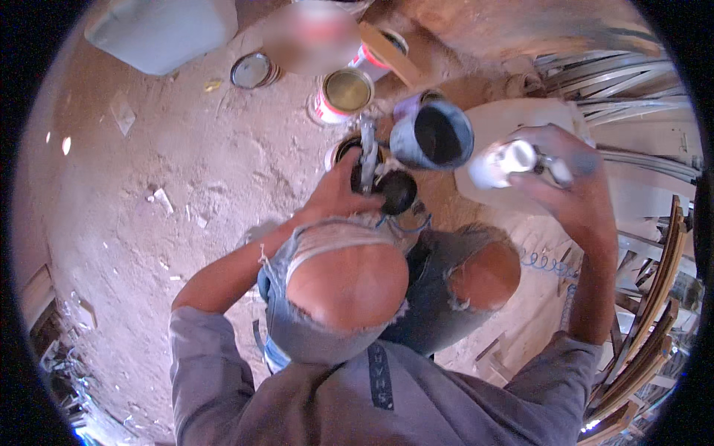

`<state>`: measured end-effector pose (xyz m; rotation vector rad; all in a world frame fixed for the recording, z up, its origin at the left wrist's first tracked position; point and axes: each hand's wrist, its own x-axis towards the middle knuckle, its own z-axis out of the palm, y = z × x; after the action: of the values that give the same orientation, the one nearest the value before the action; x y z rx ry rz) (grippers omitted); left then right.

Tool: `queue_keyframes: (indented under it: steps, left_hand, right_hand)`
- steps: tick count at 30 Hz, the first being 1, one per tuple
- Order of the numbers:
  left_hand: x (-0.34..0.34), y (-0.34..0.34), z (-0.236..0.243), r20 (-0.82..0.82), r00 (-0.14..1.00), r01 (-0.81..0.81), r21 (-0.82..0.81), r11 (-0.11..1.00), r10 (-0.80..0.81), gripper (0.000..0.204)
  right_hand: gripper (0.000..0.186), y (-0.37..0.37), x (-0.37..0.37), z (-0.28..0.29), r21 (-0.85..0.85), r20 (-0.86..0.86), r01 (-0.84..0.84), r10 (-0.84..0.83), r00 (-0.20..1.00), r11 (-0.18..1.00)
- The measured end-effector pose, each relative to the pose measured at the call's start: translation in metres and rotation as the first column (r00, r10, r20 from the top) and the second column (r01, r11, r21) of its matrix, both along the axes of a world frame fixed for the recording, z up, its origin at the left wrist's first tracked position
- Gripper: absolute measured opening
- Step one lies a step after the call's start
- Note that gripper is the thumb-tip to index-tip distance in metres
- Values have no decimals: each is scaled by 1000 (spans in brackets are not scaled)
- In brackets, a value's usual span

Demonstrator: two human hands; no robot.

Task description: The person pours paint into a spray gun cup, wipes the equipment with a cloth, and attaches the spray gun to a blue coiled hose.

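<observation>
Near my knees, my left hand (pixel 338 189) is wrapped round a paint-spattered spray gun (pixel 368 152). A grey-blue open cup (pixel 433 135) with a dark inside sits beside it, apparently part of the gun. A dark round part (pixel 398 191) shows close to my fingers. Out to the right, my right hand (pixel 569 167) is closed on a small white cup (pixel 504 162), with a shiny metal piece by its rim; blur hides the details. Partly behind my left hand stands an open can (pixel 335 154).
Ahead stand an open paint can (pixel 347 91) and another can (pixel 372 63) with a wooden strip (pixel 390 56) across it. A round tin (pixel 251 70) and a large white container (pixel 163 33) lie far left. Metal lengths (pixel 632 82) and wooden strips (pixel 654 297) line the right; a coiled blue hose (pixel 547 262) is nearby.
</observation>
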<state>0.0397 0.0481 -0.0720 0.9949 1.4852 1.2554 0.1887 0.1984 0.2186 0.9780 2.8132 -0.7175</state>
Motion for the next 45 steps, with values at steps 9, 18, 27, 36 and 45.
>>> queue_keyframes:
  steps: [9,18,27,36,45]
  left_hand:
    - [-11,2,10,240,971,0,34,999,-9,76]
    - [-14,6,17,222,975,-25,-6,1000,26,70]
    - [-18,1,43,294,956,37,-143,989,7,71]
    - [-19,4,47,282,959,53,-199,979,5,73]
    - [-17,4,19,291,957,13,-51,999,2,75]
  right_hand:
    - [37,-72,32,-23,-162,-118,-143,125,985,976]
    - [43,-70,38,-41,-56,-217,-330,311,925,942]
    - [42,-63,38,-48,-64,-168,-421,406,898,905]
    - [29,-55,53,-38,-570,-309,5,-220,925,821]
    - [20,-90,44,-37,-429,-381,-63,-117,917,901]
